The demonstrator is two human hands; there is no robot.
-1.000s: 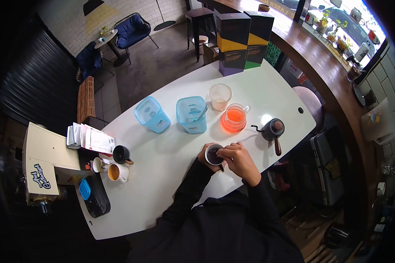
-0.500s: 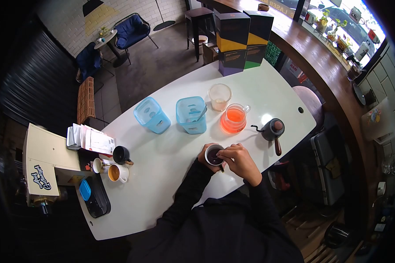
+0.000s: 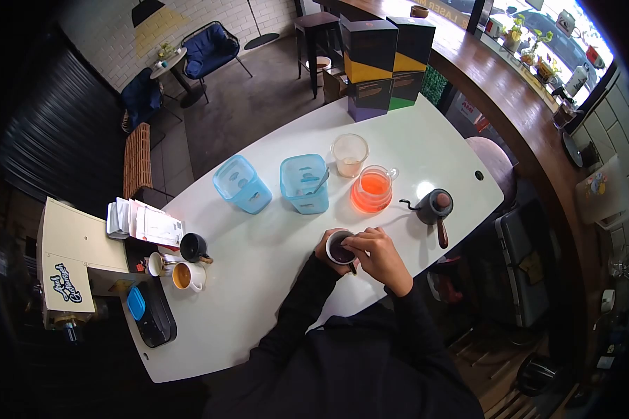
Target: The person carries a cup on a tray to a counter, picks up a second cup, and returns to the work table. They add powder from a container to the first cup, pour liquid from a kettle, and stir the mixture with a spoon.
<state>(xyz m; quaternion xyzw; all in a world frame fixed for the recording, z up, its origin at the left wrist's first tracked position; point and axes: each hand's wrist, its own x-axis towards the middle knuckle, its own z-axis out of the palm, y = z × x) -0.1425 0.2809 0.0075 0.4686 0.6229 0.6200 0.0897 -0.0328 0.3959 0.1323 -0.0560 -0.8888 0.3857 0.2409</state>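
My left hand [image 3: 321,252] is wrapped round the side of a mug [image 3: 336,244] with dark contents. Over the mug's rim, the fingers of my right hand [image 3: 377,248] are pinched together; whatever they hold is too small or hidden to make out. Just beyond the hands stands a glass server [image 3: 372,190] of orange-red liquid. Behind it is a clear cup [image 3: 349,155] with a little pale content. Two light-blue plastic containers stand to the left, the nearer one [image 3: 305,192] with a spoon-like handle in it, the other [image 3: 242,185] beside it.
A dark gooseneck kettle [image 3: 436,205] with a wooden handle stands at the right of the white table [image 3: 251,279]. Several mugs, one of them orange inside [image 3: 183,275], sit at the left near a black tray [image 3: 155,318]. Stacked boxes [image 3: 370,56] stand at the far edge.
My right hand has shifted slightly left over the mug, its fingers still pinched. My left hand keeps its hold, and the other things on the table stay where they were.
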